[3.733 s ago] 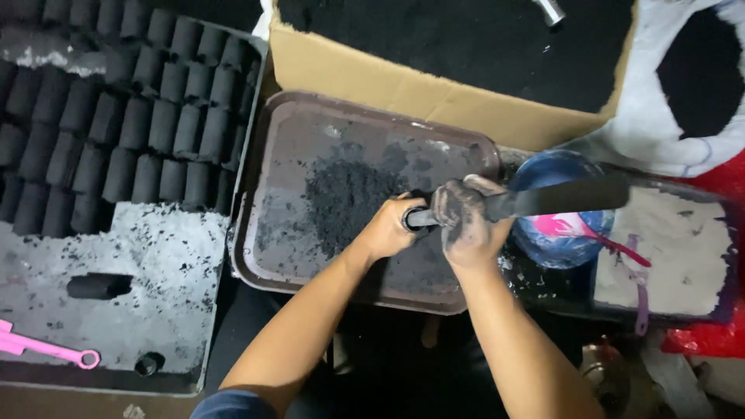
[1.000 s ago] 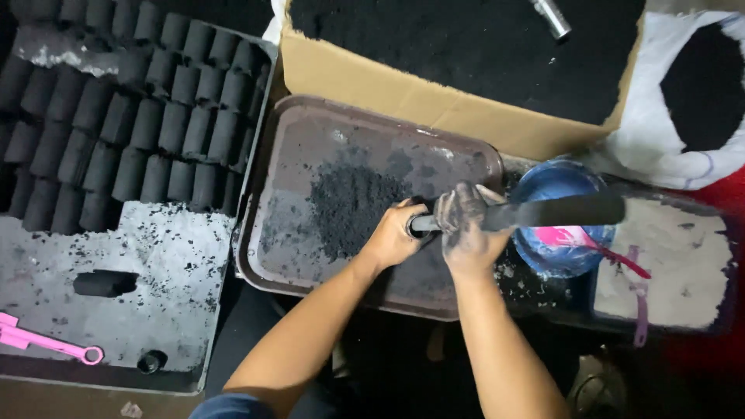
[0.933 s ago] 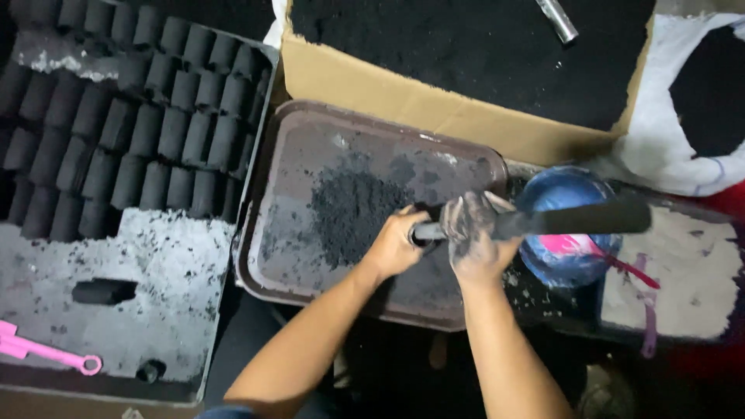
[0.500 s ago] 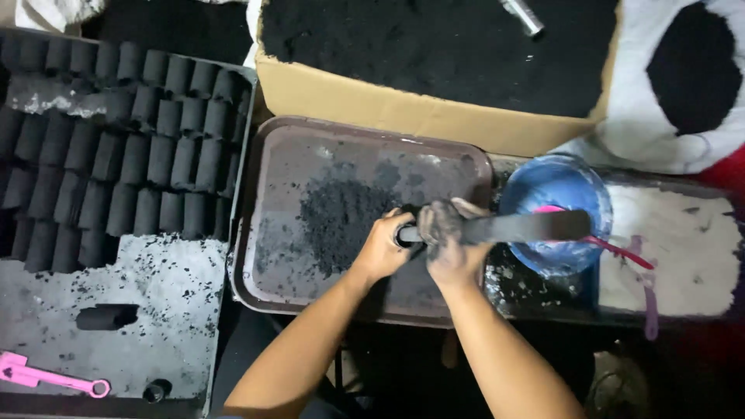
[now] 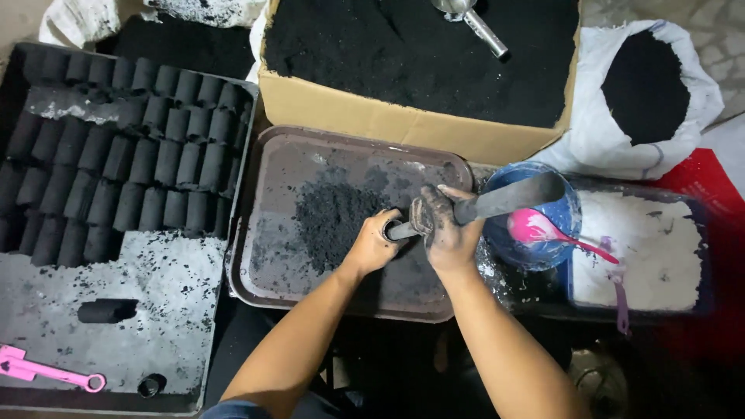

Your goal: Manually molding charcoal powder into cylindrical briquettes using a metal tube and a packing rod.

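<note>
My left hand (image 5: 375, 247) is wrapped around a short dark metal tube (image 5: 387, 230) standing on the brown tray (image 5: 273, 256). My right hand (image 5: 444, 233), smeared with black powder, grips a long grey metal rod (image 5: 508, 198) whose lower end goes into the tube's mouth. The rod slants up to the right, over the blue bowl (image 5: 564, 226). A heap of black powder (image 5: 330, 219) lies on the tray just left of my left hand.
Several black cylinders (image 5: 124, 163) lie in rows on a black tray at left, with one loose cylinder (image 5: 107, 311) and a pink tool (image 5: 46, 370). Behind is a cardboard box (image 5: 411, 128) of black powder, a white sack (image 5: 644, 93), and a pink spoon (image 5: 543, 231).
The view has shifted a little. My hands stay on the tube and rod; the rod's angle has changed slightly, its upper end raised over the blue bowl.
</note>
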